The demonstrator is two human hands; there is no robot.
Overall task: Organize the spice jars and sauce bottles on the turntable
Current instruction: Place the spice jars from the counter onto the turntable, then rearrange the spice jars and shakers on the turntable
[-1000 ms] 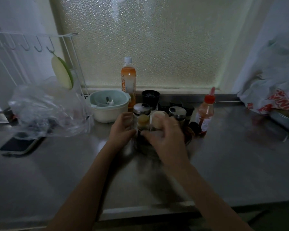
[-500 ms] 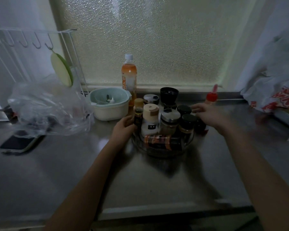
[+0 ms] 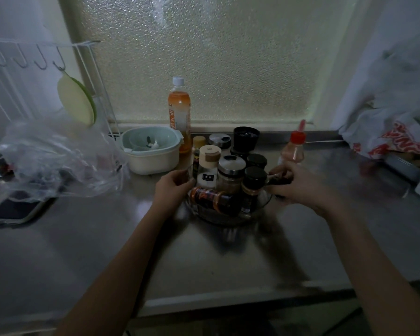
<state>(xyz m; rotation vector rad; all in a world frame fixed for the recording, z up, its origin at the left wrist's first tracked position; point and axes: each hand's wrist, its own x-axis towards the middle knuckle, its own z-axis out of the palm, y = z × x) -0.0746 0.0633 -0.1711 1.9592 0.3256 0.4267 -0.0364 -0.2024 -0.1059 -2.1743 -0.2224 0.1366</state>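
A clear round turntable stands on the steel counter, crowded with spice jars. Among them are a white shaker with a beige cap, a glass jar with a metal lid and a black-capped jar. An orange-labelled jar lies on its side at the front. My left hand grips the turntable's left rim. My right hand is at the right rim, closed on a small dark jar. A red-capped sauce bottle stands just behind that hand.
An orange drink bottle and a pale green bowl stand at the back left. A clear plastic bag and a phone lie at the left. A white bag fills the right corner. A wire rack hangs at the left.
My right hand left the front jars, swung out to the right beside the sauce bottle, and closed on a small dark jar at the turntable's right rim. The left hand stayed on the left rim.
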